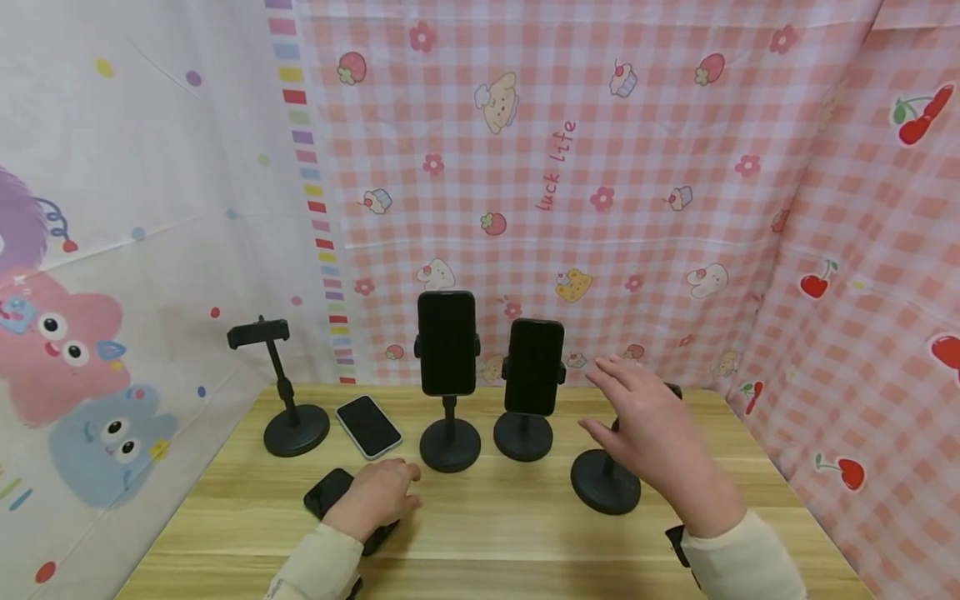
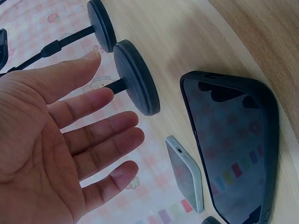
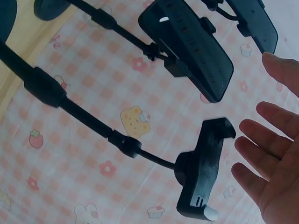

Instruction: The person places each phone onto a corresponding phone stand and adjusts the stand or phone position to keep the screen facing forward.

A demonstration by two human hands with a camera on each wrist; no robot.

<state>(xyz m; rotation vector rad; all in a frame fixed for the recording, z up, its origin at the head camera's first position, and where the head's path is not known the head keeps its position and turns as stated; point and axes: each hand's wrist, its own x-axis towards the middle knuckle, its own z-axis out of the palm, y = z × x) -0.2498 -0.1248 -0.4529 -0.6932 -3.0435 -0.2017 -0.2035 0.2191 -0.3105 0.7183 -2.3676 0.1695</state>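
Note:
My left hand (image 1: 377, 497) is over a black phone (image 1: 327, 492) lying on the table, covering part of it in the head view. In the left wrist view its fingers are spread and relaxed, the palm holds nothing, and the black phone (image 2: 233, 149) lies beyond the fingertips. My right hand (image 1: 651, 425) is raised in front of the rightmost phone stand (image 1: 606, 483), hiding most of its pole. The right wrist view shows that stand's holder (image 3: 205, 163) without a phone, just beside the loosely extended fingers.
Two stands at the centre hold black-screened phones (image 1: 447, 343) (image 1: 534, 367) upright. At the far left is a stand (image 1: 296, 431) with a bare holder, and beside it a light-edged phone (image 1: 369, 427) lies flat. Patterned cloth (image 1: 600, 250) hangs behind the wooden table (image 1: 510, 533).

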